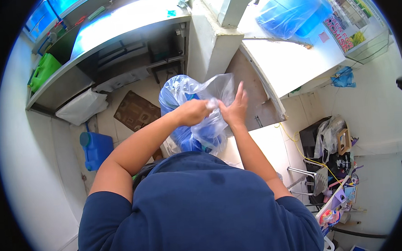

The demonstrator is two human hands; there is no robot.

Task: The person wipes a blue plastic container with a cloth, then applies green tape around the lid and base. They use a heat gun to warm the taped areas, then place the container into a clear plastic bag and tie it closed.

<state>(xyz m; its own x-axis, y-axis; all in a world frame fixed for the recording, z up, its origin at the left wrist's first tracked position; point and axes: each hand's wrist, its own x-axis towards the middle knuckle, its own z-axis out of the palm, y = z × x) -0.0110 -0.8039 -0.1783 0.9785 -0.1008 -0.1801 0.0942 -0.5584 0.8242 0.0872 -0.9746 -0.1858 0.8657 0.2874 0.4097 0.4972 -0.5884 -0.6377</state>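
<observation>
In front of my body stands a large clear plastic bag [216,120] with blue container-like shapes inside it. The plastic covers them, so I cannot tell their exact kind. My left hand [193,112] is closed on a gathered, twisted part of the bag's top. Close beside it, my right hand [236,109] has its fingers stretched out, its thumb near the twisted plastic. A loose flap of the bag spreads up behind both hands.
A blue jerrycan [96,150] and a brown mat [136,111] are on the floor at left. A metal counter [111,33] runs along the far left. At right stand a white table [288,68] with a bagged blue container [292,11], and a metal stool [319,179].
</observation>
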